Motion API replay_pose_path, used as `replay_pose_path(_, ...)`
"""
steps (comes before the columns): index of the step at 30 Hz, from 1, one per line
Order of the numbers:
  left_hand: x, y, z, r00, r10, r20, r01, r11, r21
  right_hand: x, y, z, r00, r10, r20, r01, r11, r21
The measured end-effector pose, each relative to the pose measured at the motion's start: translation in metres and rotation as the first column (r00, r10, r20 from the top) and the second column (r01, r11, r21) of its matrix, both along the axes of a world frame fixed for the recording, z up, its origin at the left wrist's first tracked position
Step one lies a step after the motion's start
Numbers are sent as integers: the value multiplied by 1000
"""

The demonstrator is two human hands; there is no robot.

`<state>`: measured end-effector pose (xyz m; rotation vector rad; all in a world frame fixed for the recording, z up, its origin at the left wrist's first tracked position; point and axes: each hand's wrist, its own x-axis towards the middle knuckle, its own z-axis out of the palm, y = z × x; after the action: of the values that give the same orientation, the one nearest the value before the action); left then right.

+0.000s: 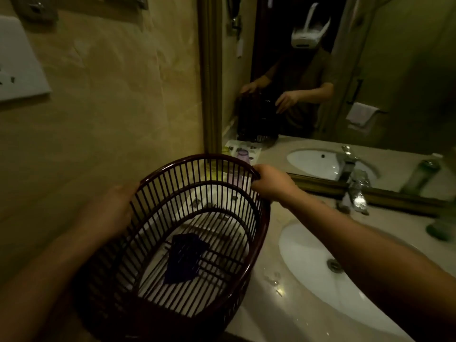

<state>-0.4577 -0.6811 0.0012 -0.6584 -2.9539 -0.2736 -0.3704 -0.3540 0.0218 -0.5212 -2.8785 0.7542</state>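
Two bare forearms reached in from the bottom edge toward one dark slatted basket [197, 159]. On the far left wall hung one pale switch plate [19, 60]. The left hand [116, 208] was clasped round the basket's left wall, palm against the slats. The basket sat at the left end of the counter [269, 282], just beside the wall, though whether it rested on the counter or was lifted could not be told. One dark blue cloth [185, 257] lay on its slatted bottom. Behind its rim stood one purple cup [243, 155] on a printed sheet whose print was too small to read. The right hand [271, 183] gripped the far right rim with curled fingers. Further right came one white sink [308, 262], one chrome tap [357, 191] and one green bottle [441, 228].
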Motion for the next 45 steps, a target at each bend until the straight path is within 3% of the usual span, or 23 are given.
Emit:
replay_pose_path(7,26,27,14,988,-147,-52,154,975,162,50,19,25,993,-113,-28,111,992,-66)
replay_pose_path(12,51,55,17,985,-169,-44,175,961,214,85,41,34,987,-160,-34,158,986,-51)
replay_pose_path(20,101,124,31,958,-278,-75,288,939,189,165,107,51,968,-248,-46,249,968,35)
replay_pose_path(34,264,320,22,877,-439,-197,472,865,170,362,263,61,892,-452,7,447,886,125)
replay_pose_path(45,322,444,6,828,-527,-191,559,799,221,443,354,57,749,-660,64,637,742,208)
